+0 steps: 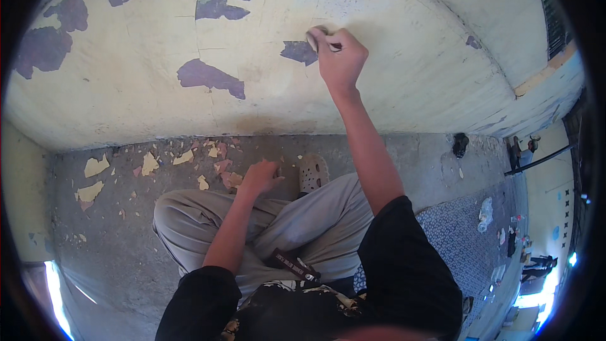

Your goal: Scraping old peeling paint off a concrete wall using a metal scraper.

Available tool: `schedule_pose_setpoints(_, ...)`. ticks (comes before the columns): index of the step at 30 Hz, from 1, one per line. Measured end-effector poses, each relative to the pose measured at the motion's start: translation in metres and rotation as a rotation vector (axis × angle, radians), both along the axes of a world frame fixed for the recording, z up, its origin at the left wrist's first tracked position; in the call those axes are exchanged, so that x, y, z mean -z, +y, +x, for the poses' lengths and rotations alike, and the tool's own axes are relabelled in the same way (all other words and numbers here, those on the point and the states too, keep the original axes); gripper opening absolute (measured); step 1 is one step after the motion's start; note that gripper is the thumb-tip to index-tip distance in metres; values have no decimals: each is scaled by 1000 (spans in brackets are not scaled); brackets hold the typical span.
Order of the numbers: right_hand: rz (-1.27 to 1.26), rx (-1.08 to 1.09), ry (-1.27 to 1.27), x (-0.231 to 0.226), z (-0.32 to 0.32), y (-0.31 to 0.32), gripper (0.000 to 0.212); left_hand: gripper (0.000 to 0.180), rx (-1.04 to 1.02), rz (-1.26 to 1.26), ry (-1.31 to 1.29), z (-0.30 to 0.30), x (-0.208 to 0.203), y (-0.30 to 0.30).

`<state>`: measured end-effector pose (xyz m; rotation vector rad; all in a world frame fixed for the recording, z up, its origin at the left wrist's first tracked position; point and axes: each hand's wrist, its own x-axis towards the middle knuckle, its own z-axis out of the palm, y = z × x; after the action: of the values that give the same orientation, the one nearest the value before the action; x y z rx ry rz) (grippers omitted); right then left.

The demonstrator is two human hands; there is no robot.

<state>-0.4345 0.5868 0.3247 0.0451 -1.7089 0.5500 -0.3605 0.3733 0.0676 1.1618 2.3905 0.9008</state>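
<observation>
The pale wall [158,113] fills the upper part of the frame, and its foot meets the grey floor [126,246] along a line across the middle, bent slightly by the lens. A slanting edge [467,31] comes down through the upper right, and a stretch of cream paint lies between it and the right hand [344,57]. At the left, the floor runs from the wall's foot to the lower rim, beside the bent knee in grey trousers [196,215]; paint flakes [150,164] are strewn over its upper part. At the right, a patterned mat [454,233] reaches toward the rim.

On the mat lies crumpled clear plastic [485,215]; whether it holds anything I cannot tell. A perforated clog [313,173] stands near the wall's foot, just below centre.

In the upper middle, the right hand's fingers are closed around a small rounded thing [312,40], whose pale curved edge shows at their left side; its kind is hard to make out. It is held up at the wall, by the upper right end of a dark bare patch [297,52]. The left hand [259,178] is near the centre, above the legs, its fingers bent; whether they grip anything I cannot tell
</observation>
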Motion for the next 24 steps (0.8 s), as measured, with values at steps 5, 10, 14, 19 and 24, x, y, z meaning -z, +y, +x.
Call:
schedule_pose_setpoints(5, -54, -63, 140, -52, -16, -17, 36, 28, -9, -11, -20, -1, 1, 2)
schedule_pose_setpoints(10, 12, -11, -3, -15, -11, -33, 38, 26, -29, 11, 33, -1, 4, -1)
schedule_pose_setpoints(14, 128, -88, 125, -53, -19, -55, 41, 26, -44, 34, 15, -1, 2, -3)
schedule_pose_setpoints(19, 317, -60, 291, -83, -57, -64, 39, 29, -53, 38, 40, -2, 4, -2)
schedule_pose_setpoints(24, 347, -2, 211, -78, -41, -57, 40, 28, -32, 48, -5, -1, 9, 0)
